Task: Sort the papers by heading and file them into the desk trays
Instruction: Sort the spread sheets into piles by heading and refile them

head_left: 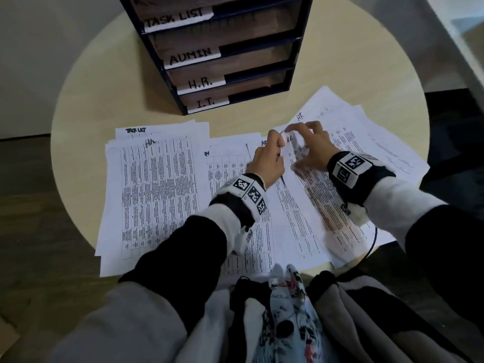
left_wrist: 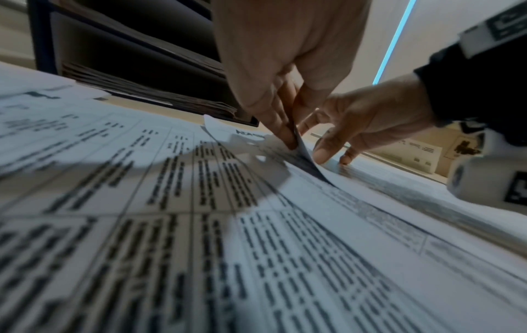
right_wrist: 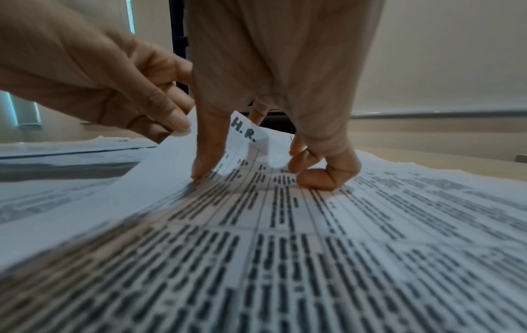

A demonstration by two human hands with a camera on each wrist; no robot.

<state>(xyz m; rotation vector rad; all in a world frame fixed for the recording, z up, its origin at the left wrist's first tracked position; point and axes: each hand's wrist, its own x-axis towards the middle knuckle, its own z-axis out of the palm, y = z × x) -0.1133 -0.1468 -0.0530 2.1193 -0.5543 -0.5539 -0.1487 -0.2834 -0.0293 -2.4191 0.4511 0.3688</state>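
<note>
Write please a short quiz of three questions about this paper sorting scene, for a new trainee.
1. True or false: the left hand pinches the edge of the H.R. sheet.
2. Which tray label is lowest in the desk trays? A) ADMIN B) I.T. C) TASK LIST
3. Fill in: the right hand presses its fingertips down on the ____ sheet.

Key: 1 true; 2 B; 3 H.R.
</note>
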